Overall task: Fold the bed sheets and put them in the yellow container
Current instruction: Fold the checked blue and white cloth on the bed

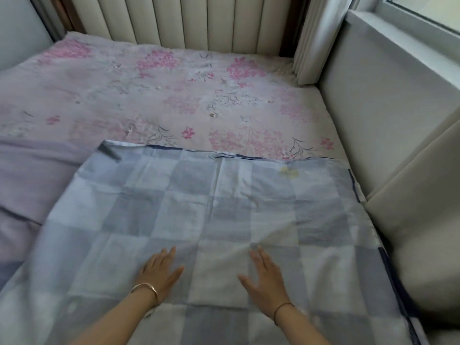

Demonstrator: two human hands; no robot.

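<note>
A blue and white checked bed sheet (224, 207) lies spread flat over the near half of the bed, its dark-trimmed far edge running across the middle. My left hand (159, 270) rests flat on it, fingers straight and spread, a bangle at the wrist. My right hand (265, 276) lies flat on the sheet a little to the right, fingers straight as well. A lilac sheet (32, 185) lies bunched at the left beside the checked one. No yellow container is in view.
Beneath the sheets is a mattress cover (174, 90) with pink flowers. A padded headboard (199, 21) stands at the far end. Padded cream panels (398, 158) line the right side under a window sill (403, 38).
</note>
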